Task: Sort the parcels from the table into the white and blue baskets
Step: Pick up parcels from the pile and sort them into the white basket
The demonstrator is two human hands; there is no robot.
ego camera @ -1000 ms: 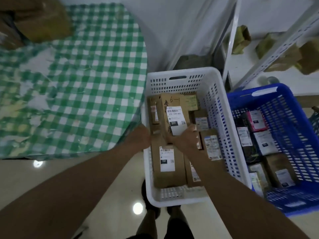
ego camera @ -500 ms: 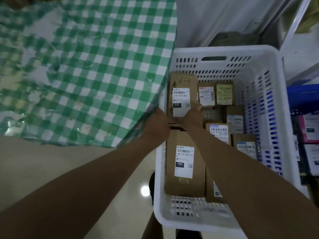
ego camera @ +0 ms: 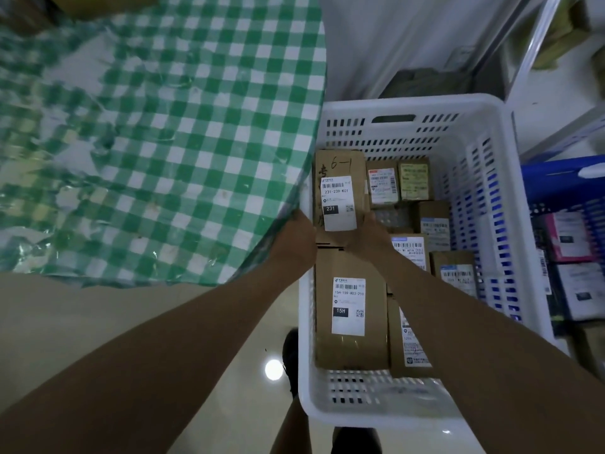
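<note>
A brown cardboard parcel marked "6-1", with a white label reading 231, lies at the far left inside the white basket. My left hand grips its near left edge and my right hand grips its near right edge. Just in front of it lies another brown parcel labelled 15H. Several smaller brown parcels fill the basket's right side. The blue basket at the right edge holds dark and pink packets.
A table with a green-and-white checked cloth spreads to the left, its edge overhanging the white basket's left rim. A white metal shelf with brown parcels stands at the back right. Beige shiny floor lies below.
The view has closed in on the white basket. Both hands have pushed the 231 parcel farther into the basket's far left corner and still hold its near end.
</note>
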